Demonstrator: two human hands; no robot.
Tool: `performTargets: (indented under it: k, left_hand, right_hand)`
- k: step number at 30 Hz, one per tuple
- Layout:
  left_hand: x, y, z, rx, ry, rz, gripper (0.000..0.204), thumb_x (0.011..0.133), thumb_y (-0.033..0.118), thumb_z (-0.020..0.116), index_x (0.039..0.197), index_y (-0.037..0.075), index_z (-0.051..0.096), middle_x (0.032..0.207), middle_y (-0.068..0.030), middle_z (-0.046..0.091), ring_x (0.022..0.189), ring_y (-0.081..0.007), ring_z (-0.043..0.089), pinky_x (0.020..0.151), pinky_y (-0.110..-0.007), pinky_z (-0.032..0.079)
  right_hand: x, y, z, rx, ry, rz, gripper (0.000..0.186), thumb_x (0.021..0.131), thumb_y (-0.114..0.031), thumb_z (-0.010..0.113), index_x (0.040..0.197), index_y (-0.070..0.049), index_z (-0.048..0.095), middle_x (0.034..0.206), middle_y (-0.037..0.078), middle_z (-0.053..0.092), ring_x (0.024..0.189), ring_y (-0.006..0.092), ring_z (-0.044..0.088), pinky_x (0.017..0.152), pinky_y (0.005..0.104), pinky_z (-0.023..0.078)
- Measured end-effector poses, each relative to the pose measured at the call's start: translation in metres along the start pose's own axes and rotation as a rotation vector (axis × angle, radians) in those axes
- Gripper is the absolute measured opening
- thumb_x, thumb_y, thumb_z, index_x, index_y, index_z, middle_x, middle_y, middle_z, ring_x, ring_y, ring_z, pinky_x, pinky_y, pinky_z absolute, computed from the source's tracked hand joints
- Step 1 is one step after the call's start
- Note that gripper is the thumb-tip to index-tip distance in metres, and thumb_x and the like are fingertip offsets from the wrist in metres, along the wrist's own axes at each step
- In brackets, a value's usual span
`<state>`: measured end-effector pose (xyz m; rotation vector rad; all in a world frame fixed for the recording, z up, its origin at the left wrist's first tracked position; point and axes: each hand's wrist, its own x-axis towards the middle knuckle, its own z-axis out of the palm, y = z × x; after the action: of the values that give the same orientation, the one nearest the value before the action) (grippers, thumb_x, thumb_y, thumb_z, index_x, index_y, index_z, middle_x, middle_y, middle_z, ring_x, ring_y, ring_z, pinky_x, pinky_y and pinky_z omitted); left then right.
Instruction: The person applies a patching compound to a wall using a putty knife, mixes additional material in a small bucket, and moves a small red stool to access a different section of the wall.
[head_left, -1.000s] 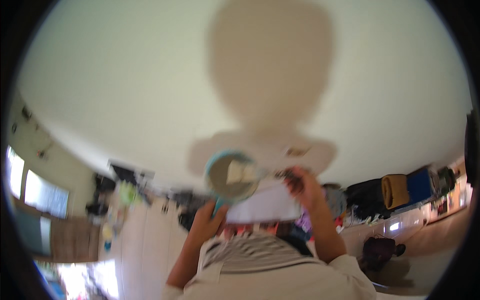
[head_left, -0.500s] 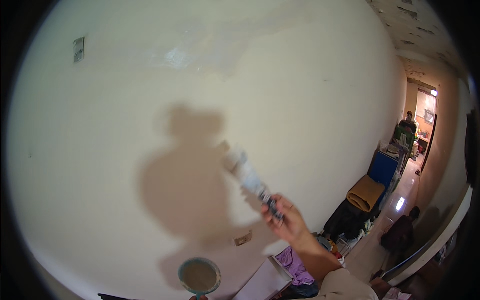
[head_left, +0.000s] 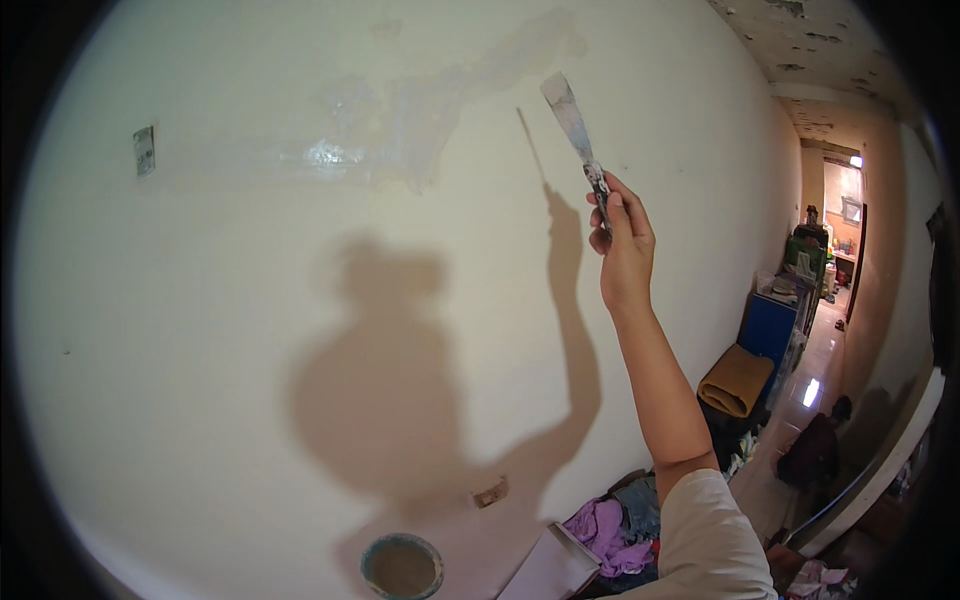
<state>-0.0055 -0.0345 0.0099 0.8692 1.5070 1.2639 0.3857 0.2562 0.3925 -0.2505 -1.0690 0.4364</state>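
My right hand (head_left: 622, 230) is raised high at the right of centre, closed round the dark handle of a putty knife (head_left: 565, 115), its pale, smeared blade pointing up before the cream wall (head_left: 230, 260). Greyish, partly glossy patches (head_left: 420, 130) run across the wall left of the blade. Low in the view is a round teal-rimmed container (head_left: 400, 567) of grey-beige paste; whatever holds it is out of frame, and my left hand does not show. My shadow falls on the wall.
Along the wall's base are a white box (head_left: 545, 565), purple cloth (head_left: 600, 530), a folded tan mat (head_left: 735, 380) and a blue panel (head_left: 765, 330). A person in dark clothing (head_left: 810, 450) is low in the passage at right, which leads to a doorway (head_left: 842, 210).
My view has tilted up from hands and body to the wall. My right hand has risen from beside the container to high on the wall with the knife. My left hand has dropped from view.
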Motion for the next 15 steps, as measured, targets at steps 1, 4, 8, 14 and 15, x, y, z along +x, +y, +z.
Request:
performTargets:
  k: [1, 4, 8, 14, 15]
  left_hand:
    - [0.000, -0.001, 0.001, -0.029, -0.012, -0.007, 0.022, 0.099, 0.027, 0.058, 0.099, 0.004, 0.059, 0.061, 0.0011, 0.050, 0.047, -0.0094, 0.046, 0.040, -0.025, 0.034]
    - [0.004, -0.006, -0.001, -0.038, -0.020, -0.023, 0.023, 0.099, 0.027, 0.057, 0.099, 0.005, 0.058, 0.061, 0.0008, 0.050, 0.045, -0.0092, 0.045, 0.039, -0.025, 0.033]
    - [-0.004, 0.014, 0.003, 0.012, -0.031, -0.009, 0.023, 0.100, 0.028, 0.056, 0.099, 0.005, 0.059, 0.061, 0.0010, 0.050, 0.045, -0.0087, 0.044, 0.038, -0.025, 0.033]
    - [-0.002, 0.001, -0.004, -0.031, -0.022, 0.010, 0.025, 0.101, 0.030, 0.056, 0.096, 0.006, 0.059, 0.062, 0.0034, 0.047, 0.048, -0.0067, 0.041, 0.041, -0.024, 0.032]
    - [-0.002, 0.001, -0.002, -0.024, -0.020, 0.022, 0.025, 0.101, 0.030, 0.057, 0.096, 0.006, 0.059, 0.062, 0.0037, 0.047, 0.049, -0.0064, 0.041, 0.041, -0.024, 0.032]
  right_hand:
    - [0.005, 0.002, 0.002, -0.063, 0.000, -0.038, 0.035, 0.105, -0.023, 0.054, 0.134, -0.004, 0.060, 0.108, 0.004, 0.062, 0.082, 0.0087, 0.052, 0.064, 0.0220, 0.041]
    - [0.028, 0.024, 0.004, -0.425, 0.031, -0.392, 0.034, 0.104, -0.020, 0.056, 0.133, -0.005, 0.061, 0.112, 0.003, 0.058, 0.087, 0.0093, 0.051, 0.075, 0.0234, 0.043]
    - [0.050, 0.031, 0.013, -0.494, 0.066, -0.461, 0.034, 0.101, -0.014, 0.057, 0.134, -0.008, 0.061, 0.113, 0.003, 0.054, 0.092, 0.0106, 0.052, 0.085, 0.0249, 0.043]
    - [0.111, 0.032, 0.013, -0.595, 0.110, -0.515, 0.033, 0.099, -0.014, 0.055, 0.130, -0.006, 0.062, 0.114, 0.010, 0.055, 0.096, 0.0196, 0.057, 0.084, 0.0311, 0.048]
    - [0.123, 0.035, 0.011, -0.618, 0.131, -0.543, 0.034, 0.098, -0.014, 0.055, 0.130, -0.006, 0.062, 0.115, 0.011, 0.055, 0.097, 0.0216, 0.058, 0.085, 0.0328, 0.048]
